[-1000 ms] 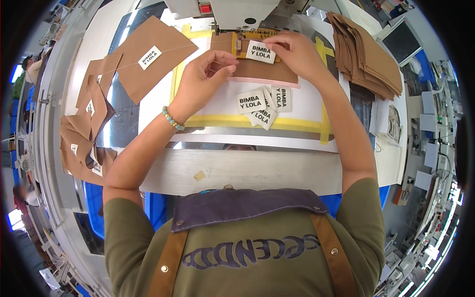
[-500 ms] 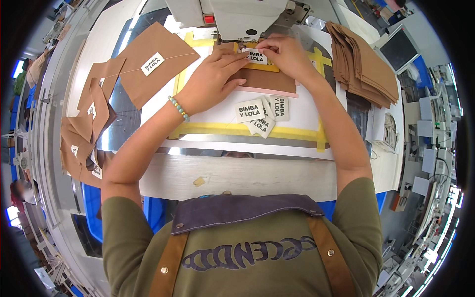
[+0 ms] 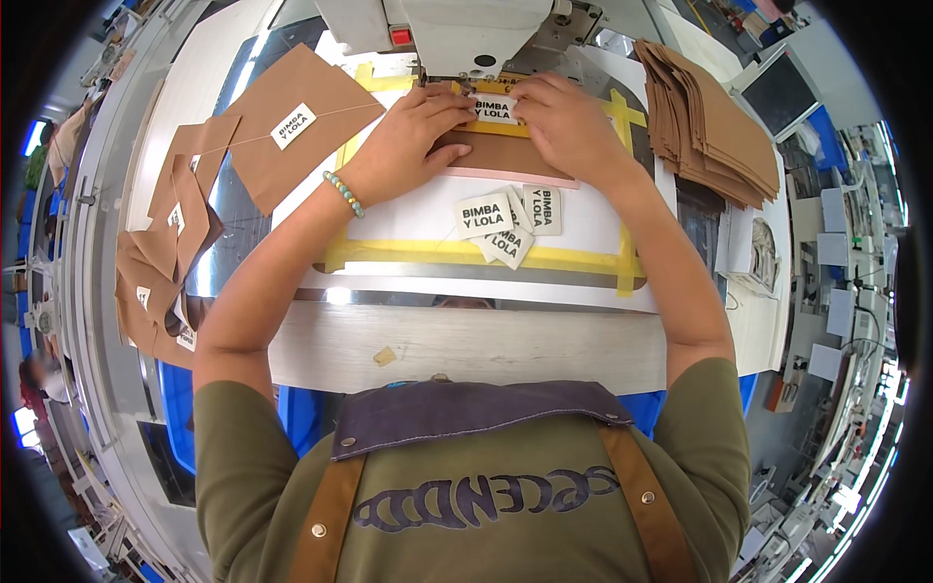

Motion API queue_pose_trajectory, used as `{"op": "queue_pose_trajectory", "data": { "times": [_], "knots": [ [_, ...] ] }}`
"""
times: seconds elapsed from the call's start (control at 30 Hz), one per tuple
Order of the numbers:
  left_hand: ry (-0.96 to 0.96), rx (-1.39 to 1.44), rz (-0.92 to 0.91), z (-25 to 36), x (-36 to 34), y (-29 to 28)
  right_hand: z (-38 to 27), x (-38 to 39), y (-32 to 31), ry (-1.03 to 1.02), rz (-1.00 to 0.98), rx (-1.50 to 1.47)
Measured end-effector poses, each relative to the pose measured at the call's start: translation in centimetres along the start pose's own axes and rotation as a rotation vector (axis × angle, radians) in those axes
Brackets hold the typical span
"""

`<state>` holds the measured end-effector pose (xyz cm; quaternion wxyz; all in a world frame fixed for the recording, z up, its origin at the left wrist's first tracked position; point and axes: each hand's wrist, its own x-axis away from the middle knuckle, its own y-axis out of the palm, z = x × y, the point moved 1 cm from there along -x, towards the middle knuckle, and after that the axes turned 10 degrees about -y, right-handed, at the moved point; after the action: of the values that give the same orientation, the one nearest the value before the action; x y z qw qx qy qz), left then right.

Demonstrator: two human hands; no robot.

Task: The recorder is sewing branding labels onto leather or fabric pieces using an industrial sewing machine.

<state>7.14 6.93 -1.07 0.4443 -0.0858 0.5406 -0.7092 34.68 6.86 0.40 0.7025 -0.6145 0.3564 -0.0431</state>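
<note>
A white fabric label (image 3: pixel 494 109) with dark print lies inside a yellow frame (image 3: pixel 501 129) under the head of a sewing machine (image 3: pixel 476 44). My left hand (image 3: pixel 420 128) lies at its left side, fingers flat and fingertips on the label's edge, thumb apart. Curled fingers of my right hand (image 3: pixel 564 121) touch the label's right edge; their tips are partly hidden. Beneath the frame is a brown panel (image 3: pixel 520 158) with a pink lower edge. Several loose labels (image 3: pixel 483 215) lie in a small overlapping pile nearer to me.
Yellow tape (image 3: pixel 428 253) borders the white work surface. A brown panel with a label (image 3: pixel 282 160) and several crumpled labelled pieces (image 3: pixel 160 257) lie at left. To the right stands a stack of brown panels (image 3: pixel 705 126), with a dark screen (image 3: pixel 779 95) beyond it.
My right hand has moved from pinching at the label's top to resting along its right edge. More of the label shows, lying flat. My left hand stays beside it.
</note>
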Motion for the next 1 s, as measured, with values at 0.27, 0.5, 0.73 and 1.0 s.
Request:
{"op": "queue_pose_trajectory", "data": {
  "times": [0.27,0.5,0.73,1.0],
  "knots": [
    [-0.086,0.016,-0.032,-0.7,1.0,-1.4,-0.9,-0.1,2.5,0.040,0.007,-0.142],
    [-0.052,-0.080,-0.039,-1.3,1.0,-1.7,-0.5,-0.2,2.3,0.019,0.006,-0.144],
    [-0.089,-0.076,-0.070,-1.0,0.8,-1.9,-0.8,-0.5,1.6,0.051,-0.060,-0.198],
    [-0.044,-0.095,-0.075,-1.1,1.0,-2.2,-0.9,-0.8,1.6,0.052,-0.061,-0.204]
  ]
}}
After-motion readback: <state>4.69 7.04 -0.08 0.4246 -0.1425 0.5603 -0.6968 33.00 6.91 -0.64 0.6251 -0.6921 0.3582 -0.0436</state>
